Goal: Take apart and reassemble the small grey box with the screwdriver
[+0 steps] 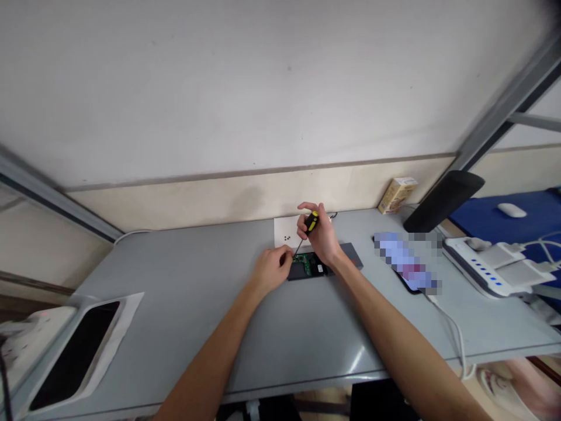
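My right hand [326,237] is wrapped round a screwdriver [312,223] with a black and yellow handle. Its thin shaft slants down to the left, the tip at the upper left of an opened electronic device [308,271]. Inside the device's black casing a green circuit board shows. My left hand [272,268] rests at the device's left end, thumb and fingers pinched together by the screwdriver tip; what they grip is hidden. A flat dark grey panel [352,255] lies at the right end of the device, partly behind my right wrist. Several tiny dark screws [287,238] lie on white paper [281,225] behind it.
On the right of the grey table [197,280] lie a phone [405,263] on a cable and a power strip [477,269] full of plugs. A carton [397,195] and a black cylinder [442,200] stand behind. At left, a black-screened tablet-like device [76,356] rests on white paper.
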Demonstrator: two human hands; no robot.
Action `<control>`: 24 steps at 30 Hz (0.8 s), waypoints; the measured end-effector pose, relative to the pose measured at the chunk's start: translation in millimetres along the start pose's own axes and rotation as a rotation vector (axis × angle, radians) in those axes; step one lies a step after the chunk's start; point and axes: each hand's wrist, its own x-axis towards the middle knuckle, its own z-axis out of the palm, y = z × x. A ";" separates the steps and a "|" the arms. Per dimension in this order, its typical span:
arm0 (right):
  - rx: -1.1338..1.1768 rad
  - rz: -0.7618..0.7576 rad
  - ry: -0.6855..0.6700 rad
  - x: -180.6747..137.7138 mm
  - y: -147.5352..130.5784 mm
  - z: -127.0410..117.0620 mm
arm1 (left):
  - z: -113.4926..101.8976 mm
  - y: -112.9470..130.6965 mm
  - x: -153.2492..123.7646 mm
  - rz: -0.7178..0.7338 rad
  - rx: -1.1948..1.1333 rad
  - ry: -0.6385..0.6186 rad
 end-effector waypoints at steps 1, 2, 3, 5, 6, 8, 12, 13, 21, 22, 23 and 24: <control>0.040 0.018 -0.009 0.2 -0.7 -1.3 | 0.3 -0.4 0.1 0.001 -0.008 0.001; 0.065 0.027 -0.009 0.1 -1.7 -2.7 | 0.6 -0.7 0.1 0.001 -0.014 0.003; 0.080 0.029 -0.004 -0.2 -2.6 -4.1 | 0.8 -0.9 0.0 0.001 -0.017 0.006; 0.090 0.031 0.000 -1.3 -4.1 -6.0 | 1.1 -0.9 -0.5 -0.002 -0.017 0.012; 0.077 0.034 -0.003 -1.9 -4.3 -6.3 | 1.2 -0.7 -0.8 0.000 -0.019 0.013; 0.010 0.037 -0.008 -2.4 -3.5 -5.5 | 1.3 -0.2 -1.3 0.004 -0.024 0.013; -0.084 -0.017 0.014 -0.9 -0.7 -0.9 | 1.2 0.4 -1.5 0.000 -0.011 0.009; -0.053 -0.014 0.016 -0.3 -0.9 -0.3 | 1.3 0.3 -1.4 -0.007 0.000 0.013; 0.125 0.063 -0.034 0.7 -5.7 -15.5 | 1.7 -0.4 -1.1 -0.003 0.000 0.019; 0.089 0.064 -0.036 1.1 -4.4 -17.5 | 1.6 -0.3 -1.2 -0.001 -0.010 0.020; 0.033 0.057 -0.032 1.6 -2.7 -18.9 | 1.4 -0.1 -1.3 0.002 -0.019 0.022; -0.041 0.034 -0.011 2.0 -0.7 -19.7 | 1.1 0.1 -1.3 0.006 -0.023 0.023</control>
